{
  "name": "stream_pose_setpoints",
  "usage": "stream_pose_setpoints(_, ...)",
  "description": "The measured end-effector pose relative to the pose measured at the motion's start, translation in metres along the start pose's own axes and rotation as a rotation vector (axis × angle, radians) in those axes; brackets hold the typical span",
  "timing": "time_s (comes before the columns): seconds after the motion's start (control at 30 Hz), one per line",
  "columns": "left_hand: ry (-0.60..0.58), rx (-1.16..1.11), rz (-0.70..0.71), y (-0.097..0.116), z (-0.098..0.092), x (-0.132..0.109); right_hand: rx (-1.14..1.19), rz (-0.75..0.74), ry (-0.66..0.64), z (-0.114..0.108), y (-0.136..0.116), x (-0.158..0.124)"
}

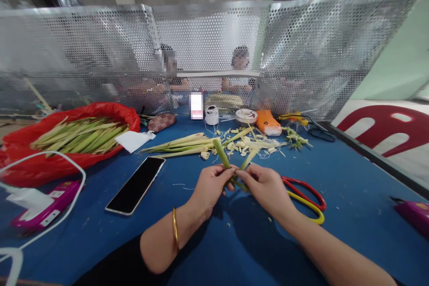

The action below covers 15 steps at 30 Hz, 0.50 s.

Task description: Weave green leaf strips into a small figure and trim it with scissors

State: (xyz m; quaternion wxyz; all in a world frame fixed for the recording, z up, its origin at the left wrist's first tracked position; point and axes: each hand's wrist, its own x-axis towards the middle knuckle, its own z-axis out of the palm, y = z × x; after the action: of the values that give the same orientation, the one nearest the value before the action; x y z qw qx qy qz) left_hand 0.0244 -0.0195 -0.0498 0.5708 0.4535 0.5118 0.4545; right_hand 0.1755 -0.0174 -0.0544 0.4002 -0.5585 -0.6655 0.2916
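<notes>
Over the blue table (pixel 187 250), my left hand (pixel 210 184) pinches a green plant stalk (pixel 221 153) between thumb and fingers, its top end pointing up. My right hand (pixel 266 187) meets it fingertip to fingertip and is closed on a paler leaf strip (pixel 248 159) that slants up to the right. The two pieces cross or join between my fingers; exactly how is hidden. Just beyond them lie a bundle of long pale-green stalks (pixel 184 144) and scattered cut scraps (pixel 248 144). Red and yellow looped handles (pixel 321 201) show beside my right wrist, partly covered by it.
A red plastic bag (pixel 134 118) full of green leaves stands left, near a black-screened phone (pixel 137 186) and a purple power strip (pixel 50 208) with a white cable. White thread (pixel 212 116), tape (pixel 246 117) and an orange pack (pixel 268 123) line the perforated metal screen (pixel 214 31); people sit behind it.
</notes>
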Motion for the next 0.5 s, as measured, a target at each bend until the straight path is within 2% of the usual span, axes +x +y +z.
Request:
stream_pose_setpoints(0.07, 0.027, 0.038, 0.018, -0.001, -0.001, 0.001, -0.279, -0.213, 0.245, -0.011, -0.003, 0.0)
stream_pose_setpoints(0.13, 0.02, 0.163, 0.046, -0.003, 0.0, 0.001, -0.387, -0.403, 0.354, -0.017, -0.004, 0.0)
stream_pose_setpoints(0.2, -0.029, 0.313, 0.087, -0.005, 0.001, -0.001, -0.411, -0.483, 0.274, -0.016, -0.004, 0.0)
stream_pose_setpoints(0.3, -0.108, 0.425, 0.16, -0.008, 0.003, -0.004, -0.38, -0.357, 0.076, -0.007, -0.002, -0.002)
stream_pose_setpoints(0.4, -0.195, 0.359, 0.155, -0.008, 0.004, -0.006, -0.239, -0.178, -0.023, -0.002, -0.003, -0.004)
stream_pose_setpoints(0.5, -0.275, 0.226, 0.043, -0.003, 0.003, -0.007, -0.075, -0.146, -0.112, -0.005, -0.006, -0.003)
